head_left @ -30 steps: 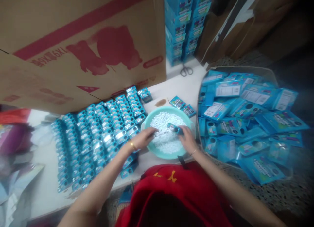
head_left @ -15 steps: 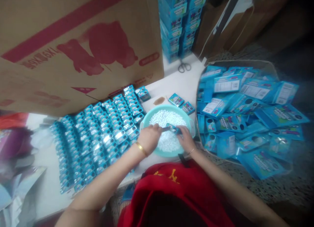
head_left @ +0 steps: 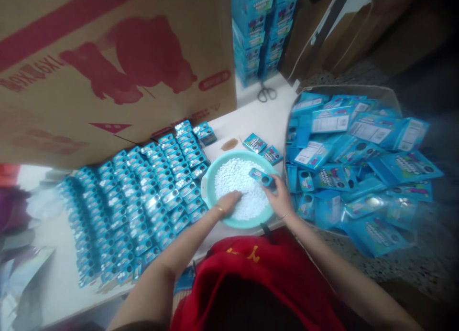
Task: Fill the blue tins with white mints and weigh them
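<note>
A turquoise plastic bowl (head_left: 211, 176) full of small white round candies (head_left: 236, 171) stands at the table's front edge. My right hand (head_left: 279, 197) pinches a small blue candy box (head_left: 260, 176) at its right end, holding it over the bowl's right side. My left hand (head_left: 229, 202) is closed low in the bowl, fingertips at the candies. A thin dark tip shows just past its fingers, too small to name. Left of the bowl, many similar small boxes (head_left: 152, 202) stand in tight rows, with white candies visible in their tops.
Two blue boxes (head_left: 254, 143) lie behind the bowl, near scissors (head_left: 267, 92). Tall stacks of blue cartons (head_left: 249, 39) stand at the back. A large cardboard box (head_left: 186, 30) rises behind the rows. To the right is a container heaped with flat blue packs (head_left: 333, 149).
My left hand has moved from the small box down into the candies, taking the dark handle with it. My right hand has kept the box, which is now turned and apart from the left hand.
</note>
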Demonstrator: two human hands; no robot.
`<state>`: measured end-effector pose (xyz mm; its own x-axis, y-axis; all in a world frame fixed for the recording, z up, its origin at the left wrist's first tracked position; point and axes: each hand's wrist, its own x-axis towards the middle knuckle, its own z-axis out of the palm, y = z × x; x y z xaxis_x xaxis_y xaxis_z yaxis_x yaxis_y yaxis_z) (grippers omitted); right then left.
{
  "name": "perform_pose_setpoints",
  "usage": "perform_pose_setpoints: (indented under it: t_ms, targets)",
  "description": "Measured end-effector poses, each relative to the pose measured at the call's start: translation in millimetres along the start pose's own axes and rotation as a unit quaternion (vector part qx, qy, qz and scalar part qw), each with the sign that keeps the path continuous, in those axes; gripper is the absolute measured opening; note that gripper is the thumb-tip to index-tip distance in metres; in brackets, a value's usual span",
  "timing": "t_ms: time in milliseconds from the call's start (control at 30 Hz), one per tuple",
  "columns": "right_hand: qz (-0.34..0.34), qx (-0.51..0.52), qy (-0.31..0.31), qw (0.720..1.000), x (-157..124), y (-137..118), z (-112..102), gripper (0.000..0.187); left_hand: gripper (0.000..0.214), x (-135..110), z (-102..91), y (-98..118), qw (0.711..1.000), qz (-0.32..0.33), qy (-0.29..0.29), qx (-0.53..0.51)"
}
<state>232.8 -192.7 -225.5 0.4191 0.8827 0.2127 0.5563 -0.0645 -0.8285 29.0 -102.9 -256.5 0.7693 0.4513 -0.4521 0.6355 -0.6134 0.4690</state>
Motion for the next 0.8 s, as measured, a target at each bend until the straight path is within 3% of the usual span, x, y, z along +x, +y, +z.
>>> perform_pose_setpoints:
  t_ms: [100,200,267,367,467,567,667,800]
  targets:
    - [0.007,0.006,-0.006,1.0,2,2,0,0.036,0.022,-8,-1.0,-4,0.998,0.038,-0.017,-0.054]
    - [0.006,0.01,-0.018,1.0,3,4,0,0.035,0.02,-19,-12.1,-9,0.981,0.088,-0.017,-0.174]
    - [0.0,0.007,-0.022,1.0,3,4,0,0.035,0.022,-30,-26.6,-11,0.963,0.107,0.002,-0.246]
    - [-0.024,0.003,-0.032,0.999,2,5,1,0.033,0.025,-51,-61.1,-10,0.956,0.122,0.03,-0.266]
    - [-0.052,0.018,-0.053,0.997,-2,7,6,0.034,0.024,-67,-102.4,2,0.968,0.129,0.056,-0.209]
    - [-0.063,0.031,-0.073,0.995,-7,7,14,0.04,0.022,-73,-133.0,27,0.991,0.092,0.066,-0.074]
    - [-0.067,0.039,-0.083,0.994,-12,6,23,0.043,0.021,-72,-145.5,63,0.995,0.017,0.039,0.093]
    - [-0.065,0.039,-0.09,0.993,-14,7,28,0.042,0.025,-74,-147.6,101,0.971,-0.033,0.025,0.235]
